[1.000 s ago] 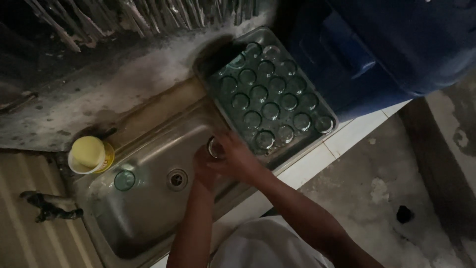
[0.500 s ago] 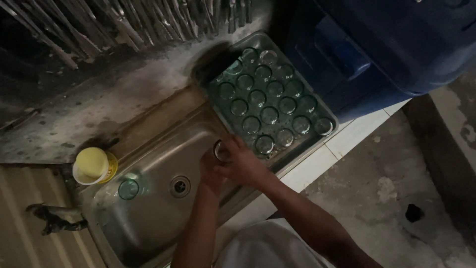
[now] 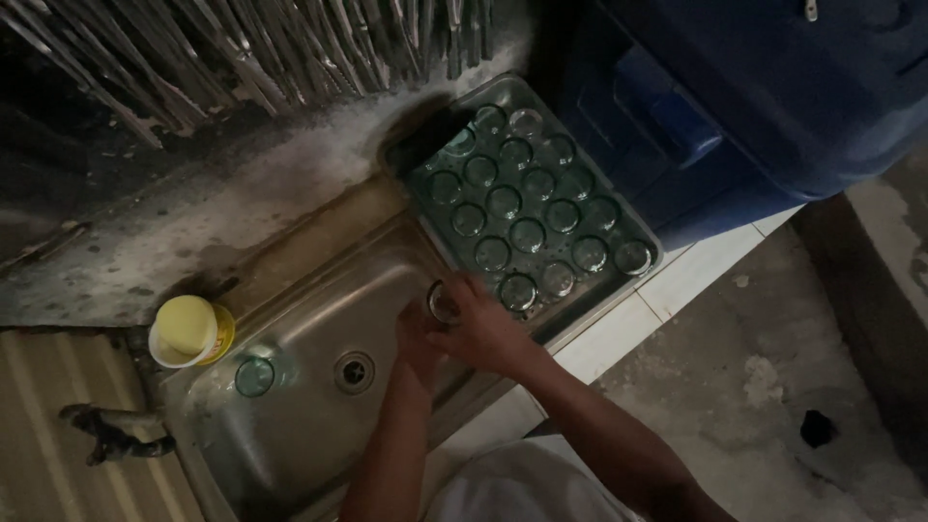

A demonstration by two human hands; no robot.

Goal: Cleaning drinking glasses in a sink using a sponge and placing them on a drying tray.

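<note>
Holding a small clear glass (image 3: 443,302) over the steel sink (image 3: 290,425), both hands are seen pressed together at the basin's right edge: the right hand (image 3: 483,333) is closed around the glass from the near side, while the left hand (image 3: 416,340) is cupped against it from below, its fingers largely hidden, so how tightly it is closed cannot be told. Compared with a second ago, the hands and glass are found a little nearer the tray (image 3: 633,227), though much of that shift can be put down to the head camera moving, since the whole sink has slid in the view too. The grip itself is unchanged, which suggests the rubbing or rinsing of this one glass is not finished. The tray is filled with rows of similar glasses (image 3: 527,234), mouths up, just beside the hands. Another glass (image 3: 254,376) is left lying in the basin near the drain (image 3: 354,372), and a yellow tub (image 3: 188,330) is set on the sink's left rim
</note>
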